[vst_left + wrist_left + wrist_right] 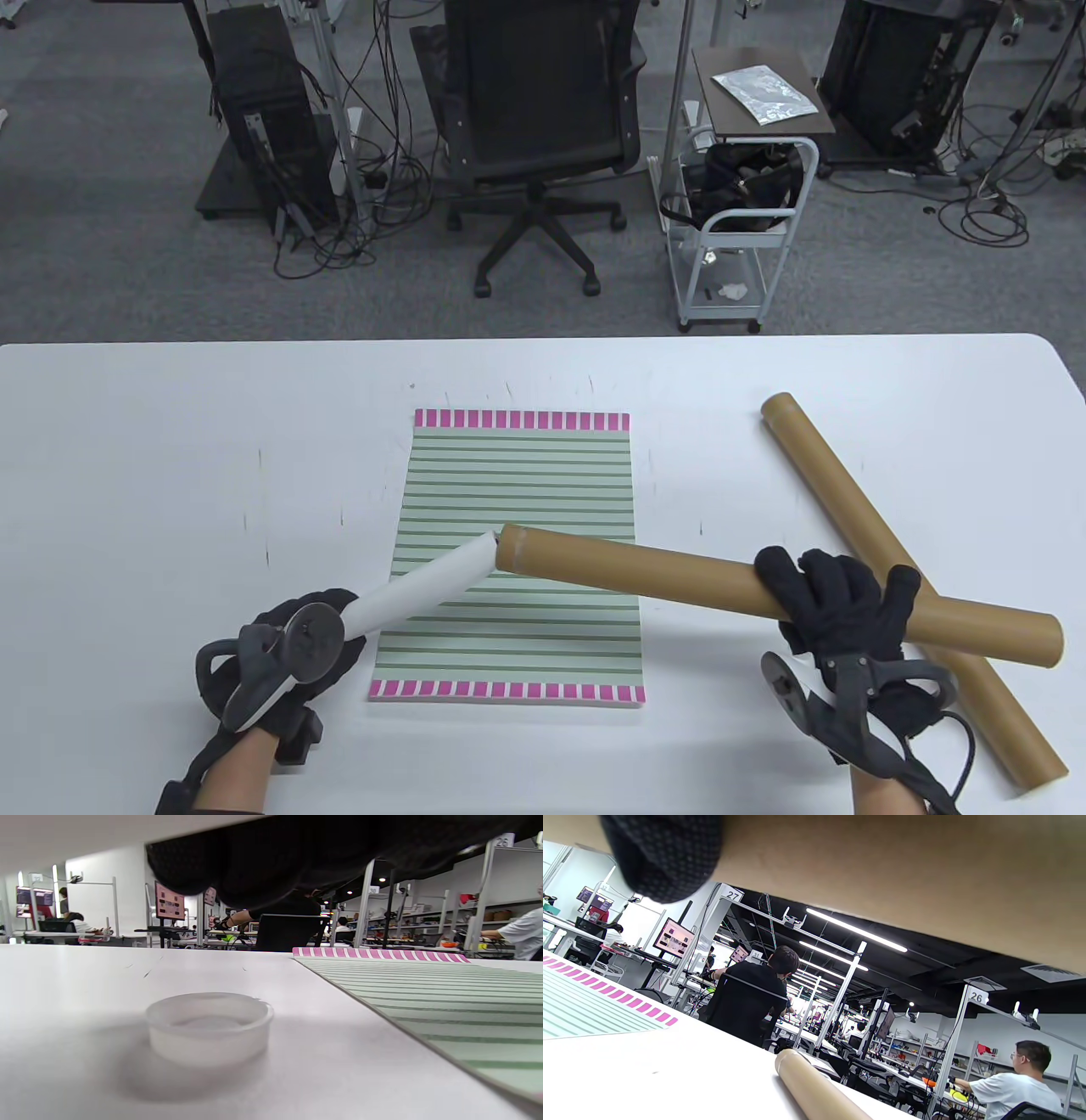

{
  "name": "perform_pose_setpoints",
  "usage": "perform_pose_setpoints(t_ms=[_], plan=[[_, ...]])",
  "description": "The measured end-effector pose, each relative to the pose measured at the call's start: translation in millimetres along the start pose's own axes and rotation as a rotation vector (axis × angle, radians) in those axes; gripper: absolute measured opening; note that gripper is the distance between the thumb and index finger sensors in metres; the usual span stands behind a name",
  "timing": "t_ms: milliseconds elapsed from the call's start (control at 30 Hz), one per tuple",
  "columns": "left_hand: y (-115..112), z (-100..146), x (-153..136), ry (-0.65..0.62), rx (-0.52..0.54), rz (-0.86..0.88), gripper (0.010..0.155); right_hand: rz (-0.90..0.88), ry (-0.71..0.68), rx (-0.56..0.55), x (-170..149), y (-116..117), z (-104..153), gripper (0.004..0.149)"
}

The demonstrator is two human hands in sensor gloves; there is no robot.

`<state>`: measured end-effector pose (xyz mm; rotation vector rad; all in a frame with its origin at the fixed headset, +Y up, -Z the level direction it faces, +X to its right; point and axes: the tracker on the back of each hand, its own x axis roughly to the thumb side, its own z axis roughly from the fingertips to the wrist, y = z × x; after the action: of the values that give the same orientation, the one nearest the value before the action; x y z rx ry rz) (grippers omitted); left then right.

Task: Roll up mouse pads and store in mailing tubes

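While a white roll is held at the open end of a tube above the striped pad, left fingers are wrapped round the roll and right fingers round the tube. A second tube lies on the surface at the right, a clear cap at the near left.

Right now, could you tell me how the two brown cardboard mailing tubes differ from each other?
The held brown cardboard tube is gripped by the right hand and raised, crossing over the flat striped mouse pad; the second brown cardboard tube lies untouched on the white table. The held tube's open end meets the white rolled pad in the left hand; the second tube takes nothing. Both look alike in colour and width.
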<state>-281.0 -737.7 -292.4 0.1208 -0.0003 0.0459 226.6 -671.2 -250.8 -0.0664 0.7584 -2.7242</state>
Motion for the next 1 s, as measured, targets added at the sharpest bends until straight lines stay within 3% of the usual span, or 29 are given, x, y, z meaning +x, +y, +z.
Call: perform_pose_setpoints(t_ms=[233, 367, 433, 567, 1000], plan=[[1, 9, 28, -0.171, 0.050, -0.250, 0.040, 0.024, -0.044, 0.083, -5, 4, 2, 0.080], [2, 11, 38, -0.183, 0.049, -0.180, 0.041, -0.001, -0.103, 0.131, 3, 3, 2, 0.082], [6, 13, 41, -0.193, 0.064, -0.146, 0.041, -0.113, -0.122, 0.136, 12, -3, 2, 0.081], [11, 16, 47, -0.211, 0.110, -0.201, 0.040, -0.130, -0.162, 0.078, 27, -13, 1, 0.082], [9, 18, 64, -0.265, 0.071, -0.155, 0.051, -0.193, -0.239, 0.052, 54, -11, 3, 0.083]])
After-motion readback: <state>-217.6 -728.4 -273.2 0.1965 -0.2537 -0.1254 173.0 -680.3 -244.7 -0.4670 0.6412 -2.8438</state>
